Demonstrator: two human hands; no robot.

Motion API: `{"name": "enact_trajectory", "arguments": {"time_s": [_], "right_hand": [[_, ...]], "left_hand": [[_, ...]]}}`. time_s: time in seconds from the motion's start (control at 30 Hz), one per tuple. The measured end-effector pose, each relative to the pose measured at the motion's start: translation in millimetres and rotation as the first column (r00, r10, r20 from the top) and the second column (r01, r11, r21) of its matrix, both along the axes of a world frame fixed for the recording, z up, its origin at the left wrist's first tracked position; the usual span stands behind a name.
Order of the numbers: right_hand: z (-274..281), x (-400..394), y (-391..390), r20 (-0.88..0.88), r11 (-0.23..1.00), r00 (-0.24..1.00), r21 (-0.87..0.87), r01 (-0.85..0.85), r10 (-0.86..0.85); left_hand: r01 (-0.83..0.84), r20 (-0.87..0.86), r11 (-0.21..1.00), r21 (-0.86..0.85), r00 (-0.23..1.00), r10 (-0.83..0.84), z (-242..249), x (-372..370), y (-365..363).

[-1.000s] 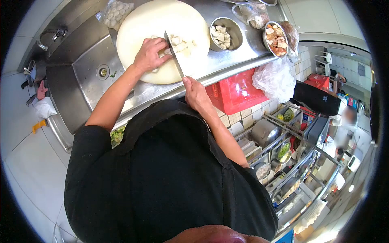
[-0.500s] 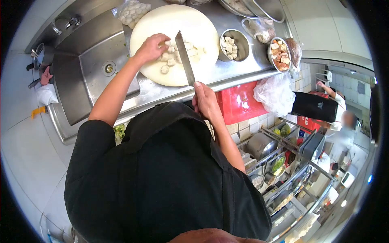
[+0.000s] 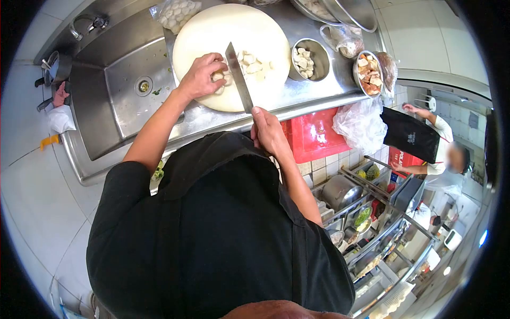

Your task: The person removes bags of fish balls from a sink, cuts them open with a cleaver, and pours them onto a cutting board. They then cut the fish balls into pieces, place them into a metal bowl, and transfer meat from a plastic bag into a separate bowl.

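Observation:
My right hand (image 3: pixel 267 130) is wrapped round the handle of a long-bladed kitchen knife (image 3: pixel 238 80), whose blade points away from me over a round cream chopping board (image 3: pixel 265 29). Just left of the blade, my left hand (image 3: pixel 203 75) has its fingers curled over several small white food pieces, partly hidden beneath them. More white cut pieces (image 3: pixel 252 65) lie right of the blade. A steel bowl (image 3: pixel 322 56) with similar white chunks stands beside the board.
A steel sink (image 3: pixel 119 101) lies to the left. A clear bag of white balls (image 3: pixel 178 14) sits behind the board. Right are a bowl of mixed chunks (image 3: pixel 370 74), a red crate (image 3: pixel 313 135) and a plastic bag (image 3: pixel 360 125). A co-worker (image 3: pixel 443 135) stands far right.
My left hand has closed over the white pieces left of the blade. The blade has shifted slightly left, with cut pieces now on its right. The co-worker's arms have moved.

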State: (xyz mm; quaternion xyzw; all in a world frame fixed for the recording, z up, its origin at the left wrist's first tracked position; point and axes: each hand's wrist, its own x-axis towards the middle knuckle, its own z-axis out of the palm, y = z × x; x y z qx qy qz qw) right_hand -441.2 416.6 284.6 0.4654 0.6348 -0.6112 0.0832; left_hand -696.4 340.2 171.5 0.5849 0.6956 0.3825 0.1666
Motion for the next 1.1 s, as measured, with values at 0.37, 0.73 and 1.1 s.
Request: {"name": "enact_trajectory", "arguments": {"time_s": [0.37, 0.73, 1.1], "right_hand": [[0, 6, -5, -0.015, 0.997, 1.000, 0.077, -0.009, 0.010], [4, 8, -7, 0.035, 0.995, 0.998, 0.078, -0.059, 0.056], [-18, -24, -9, 0.089, 0.936, 0.984, 0.305, -0.175, 0.155]], "left_hand": [[-0.007, -0.055, 0.998, -0.057, 0.998, 0.004, 2, 0, -2], [-0.006, -0.063, 1.000, -0.024, 0.998, 0.005, -1, -1, 0], [-0.032, -0.067, 0.997, 0.068, 0.997, 0.036, -13, 1, 1]]}}
